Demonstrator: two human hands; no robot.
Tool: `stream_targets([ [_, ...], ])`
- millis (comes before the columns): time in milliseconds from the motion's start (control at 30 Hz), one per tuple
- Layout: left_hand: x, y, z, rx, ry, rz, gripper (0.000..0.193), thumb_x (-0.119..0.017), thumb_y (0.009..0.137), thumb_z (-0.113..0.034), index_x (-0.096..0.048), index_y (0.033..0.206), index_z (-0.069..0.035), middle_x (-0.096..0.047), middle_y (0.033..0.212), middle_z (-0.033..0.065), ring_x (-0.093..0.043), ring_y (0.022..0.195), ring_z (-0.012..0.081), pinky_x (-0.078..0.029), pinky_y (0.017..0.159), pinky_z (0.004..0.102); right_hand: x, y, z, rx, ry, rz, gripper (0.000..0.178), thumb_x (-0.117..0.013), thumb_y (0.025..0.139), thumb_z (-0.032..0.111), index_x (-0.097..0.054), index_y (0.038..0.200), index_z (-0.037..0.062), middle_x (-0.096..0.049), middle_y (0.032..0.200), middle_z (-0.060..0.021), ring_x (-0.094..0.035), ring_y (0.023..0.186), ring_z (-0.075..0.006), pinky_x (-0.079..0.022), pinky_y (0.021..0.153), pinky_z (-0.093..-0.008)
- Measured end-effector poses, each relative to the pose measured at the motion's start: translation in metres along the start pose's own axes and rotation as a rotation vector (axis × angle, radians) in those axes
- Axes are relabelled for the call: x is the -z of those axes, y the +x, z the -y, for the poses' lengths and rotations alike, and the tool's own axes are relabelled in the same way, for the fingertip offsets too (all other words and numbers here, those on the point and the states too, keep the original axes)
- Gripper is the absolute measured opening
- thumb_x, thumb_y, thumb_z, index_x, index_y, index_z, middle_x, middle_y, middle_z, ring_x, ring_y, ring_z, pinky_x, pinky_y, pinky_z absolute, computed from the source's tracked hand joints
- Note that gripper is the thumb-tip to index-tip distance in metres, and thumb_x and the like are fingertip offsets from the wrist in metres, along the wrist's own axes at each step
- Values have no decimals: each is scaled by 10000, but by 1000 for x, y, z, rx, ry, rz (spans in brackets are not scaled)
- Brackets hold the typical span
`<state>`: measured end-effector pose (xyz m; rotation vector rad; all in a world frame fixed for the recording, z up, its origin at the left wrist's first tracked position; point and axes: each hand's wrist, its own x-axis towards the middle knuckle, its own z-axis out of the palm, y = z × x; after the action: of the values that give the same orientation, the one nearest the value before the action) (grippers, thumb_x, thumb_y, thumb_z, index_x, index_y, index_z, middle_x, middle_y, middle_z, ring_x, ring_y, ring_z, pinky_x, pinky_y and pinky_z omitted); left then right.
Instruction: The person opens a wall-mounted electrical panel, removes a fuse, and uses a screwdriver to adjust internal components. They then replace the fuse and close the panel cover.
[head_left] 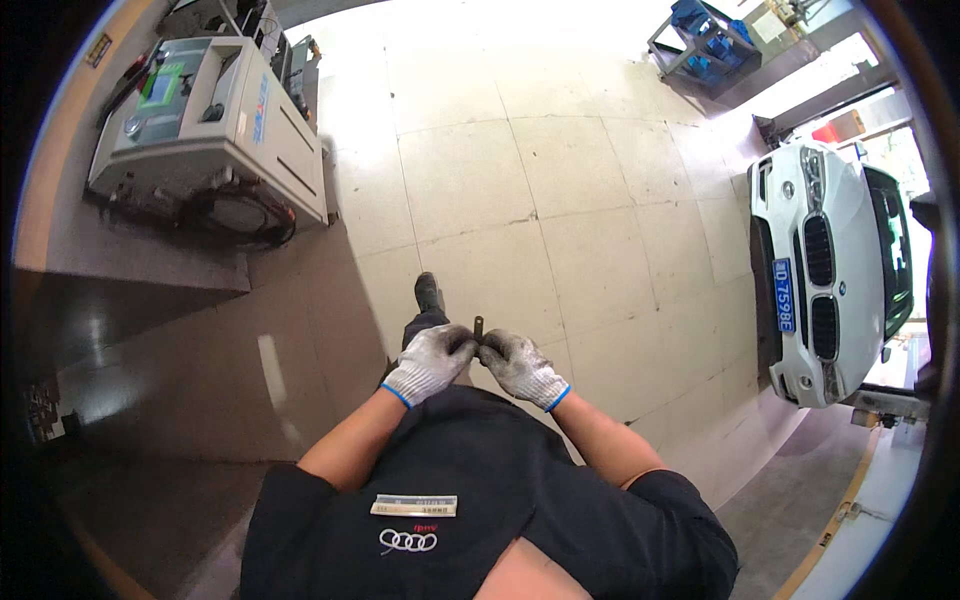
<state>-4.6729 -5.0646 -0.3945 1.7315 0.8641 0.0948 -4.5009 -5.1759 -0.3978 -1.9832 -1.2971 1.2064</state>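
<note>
Over there, gloved left hand (434, 361) and right hand (516, 363) tight on a small dark part (478, 326), white car (862, 270) well apart.

Bright tiled floor (590, 240), parked white car (852, 240)

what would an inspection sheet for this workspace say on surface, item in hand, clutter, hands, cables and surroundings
Surface: pale tiled floor, dark seams and specks.
Item in hand: small dark narrow part; exact kind too small to tell.
Clutter: blue items on a rack, upper right.
Hands: left hand and right hand hold the part together; knit gloves soiled.
Cables: dark loops low on a boxy machine; cable or hose unclear.
Surroundings: white car at right.
</note>
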Motion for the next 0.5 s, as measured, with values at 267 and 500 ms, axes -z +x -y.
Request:
stream_targets([
  [267,175,216,-98,52,127,328,365,-579,965,-357,-722,1116,-58,-740,1039,209,-716,999,376,-548,883,472,152,182,87,-111,129,-127,239,-672,967,142,-673,1156,-3,-736,1041,-187,-711,959,-274,-564,882,-410],
  [500,289,438,-149,-8,270,453,336,-657,888,-278,-733,1164,-103,-746,1114,149,-716,1040,323,-561,927,412,252,377,125,194,527,-329,346,-606,958,-47,-640,1302,-27,-739,1181,-156,-704,1129,-211,-549,1028,-340],
])
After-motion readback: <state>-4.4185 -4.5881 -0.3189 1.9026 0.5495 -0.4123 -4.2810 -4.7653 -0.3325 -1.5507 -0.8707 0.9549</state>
